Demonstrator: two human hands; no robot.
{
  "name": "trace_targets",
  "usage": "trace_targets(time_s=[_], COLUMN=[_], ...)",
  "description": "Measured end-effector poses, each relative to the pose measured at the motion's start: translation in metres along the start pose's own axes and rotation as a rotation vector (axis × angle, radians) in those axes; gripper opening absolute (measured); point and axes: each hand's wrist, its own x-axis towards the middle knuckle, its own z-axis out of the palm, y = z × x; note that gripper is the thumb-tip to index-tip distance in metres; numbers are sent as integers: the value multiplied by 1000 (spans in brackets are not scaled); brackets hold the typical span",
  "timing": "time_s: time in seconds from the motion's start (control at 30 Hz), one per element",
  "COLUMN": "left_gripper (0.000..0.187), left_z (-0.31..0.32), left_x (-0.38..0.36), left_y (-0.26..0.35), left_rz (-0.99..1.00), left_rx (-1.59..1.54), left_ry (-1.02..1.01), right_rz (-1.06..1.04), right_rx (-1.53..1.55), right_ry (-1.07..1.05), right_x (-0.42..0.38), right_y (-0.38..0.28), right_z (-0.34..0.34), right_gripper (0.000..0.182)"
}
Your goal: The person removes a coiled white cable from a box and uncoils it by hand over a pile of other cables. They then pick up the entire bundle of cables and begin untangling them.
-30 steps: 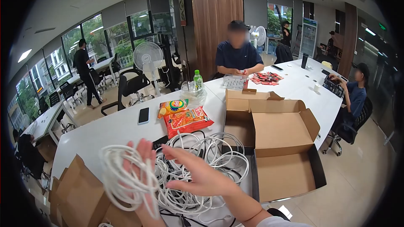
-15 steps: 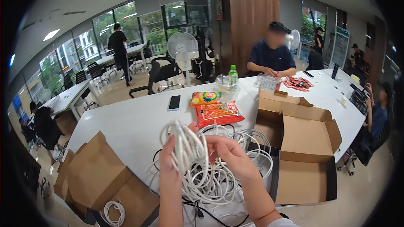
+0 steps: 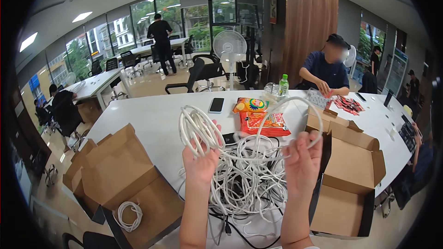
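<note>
We see the left hand (image 3: pixel 199 159) clenched round a white coil (image 3: pixel 196 127) — raised above the cable pile (image 3: pixel 244 180) on the table (image 3: pixel 152 120). The right hand (image 3: pixel 302 161) pinches a loop of the same cable (image 3: pixel 281 110). The pile's tangle hides where strands run. The open box (image 3: pixel 350 175) on the right is partly cut off — another box (image 3: pixel 124 180) on the left holds a small coil (image 3: pixel 128 214).

— What's on the white table (image 3: pixel 152 120)?
— A tangled cable pile (image 3: pixel 244 180) in front. Behind the pile lie two snack bags (image 3: pixel 260 117), a phone (image 3: pixel 216 105) and a green bottle (image 3: pixel 284 85). Right of it stands an open cardboard box (image 3: pixel 350 166).
</note>
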Motion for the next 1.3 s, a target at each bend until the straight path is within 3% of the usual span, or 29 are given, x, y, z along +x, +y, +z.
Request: trace_targets(time_s=[0.1,0.23,0.33,0.37,0.47,0.5,0.57,0.6,0.7,0.8,0.93,1.0,1.13,1.23,1.3], left_gripper=[50,52,47,46,42,41,38,39,36,41,53,63,68,70,77], left_z=[0,14,20,7,-29,-28,-25,-24,-6,6,21,27,33,46,38], left_x=[0,-7,-9,-3,7,7,6,6,1,0,-6,-12,-19,-25,-24], left_y=[14,26,32,39,55,58,63,63,51,37,22,12,-11,-23,-23], left_rz=[-62,-115,39,55,341,355,388,349,231,151,68,27,7,95,151], left_rx=[28,189,193,53,-68,-92,-134,-116,-1,158,342,447,638,807,941], left_ry=[-153,-175,-67,-167,-58,6,134,103,51,16,-235,-225,-209,-212,-333], right_rz=[-264,-418,-512,-565,-681,-671,-560,-503,-533,-693,-526,-348,226,493,606], right_rx=[-307,-243,-167,-148,-158,-173,-114,-81,-196,-455,-589,-721,-727,-650,-613], right_ry=[65,313,449,550,538,515,206,51,366,428,160,40,-370,-310,-255], right_x=[7,15,17,19,15,13,12,13,15,12,4,3,-6,-5,-1], right_y=[3,-6,-25,-31,-48,-50,-51,-48,-31,-29,-22,-14,7,11,9], right_z=[-15,-32,-56,-53,-58,-55,-47,-41,-23,-34,-23,-10,0,9,5], right_gripper=[12,7,7,6,7,10,15,17,28,35,40,46,65,67,68])
